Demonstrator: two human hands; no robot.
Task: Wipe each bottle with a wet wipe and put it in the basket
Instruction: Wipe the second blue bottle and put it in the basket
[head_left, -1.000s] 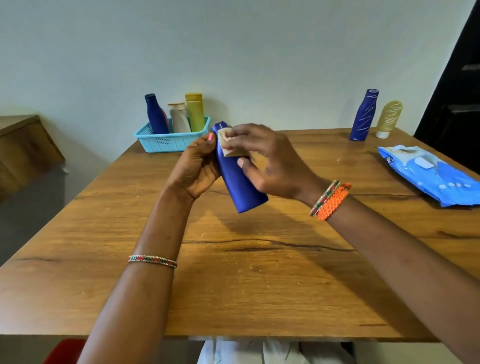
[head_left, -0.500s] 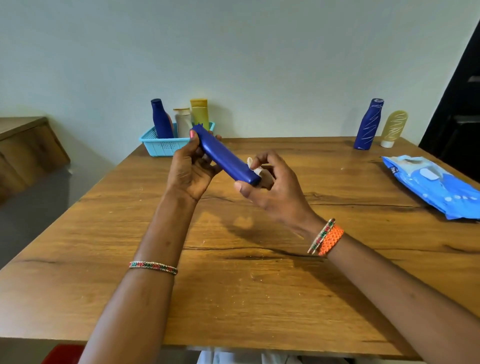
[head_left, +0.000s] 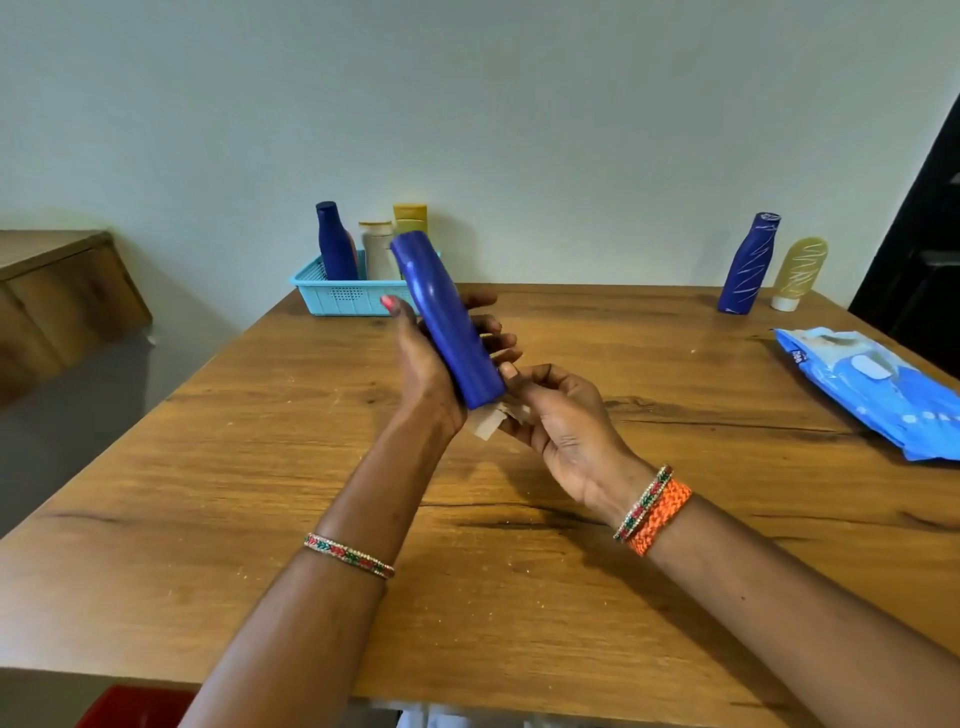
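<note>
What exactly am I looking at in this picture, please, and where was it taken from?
There is no machine here: a camera worn on a person's head looks forward and down at their two bare hands. The left hand grips a blue bottle, tilted above a wooden table. The right hand pinches a small wet wipe at the bottle's lower end. At the far left a light blue basket holds three bottles. At the far right stand a streaked blue bottle and a streaked yellow bottle, near a blue wipes pack.

Plain home room, wooden table (head_left: 311, 493) against pale wall (head_left: 467, 104), toiletry bottles in basket (head_left: 332, 299), wet-wipe pack (head_left: 883, 395)
</note>
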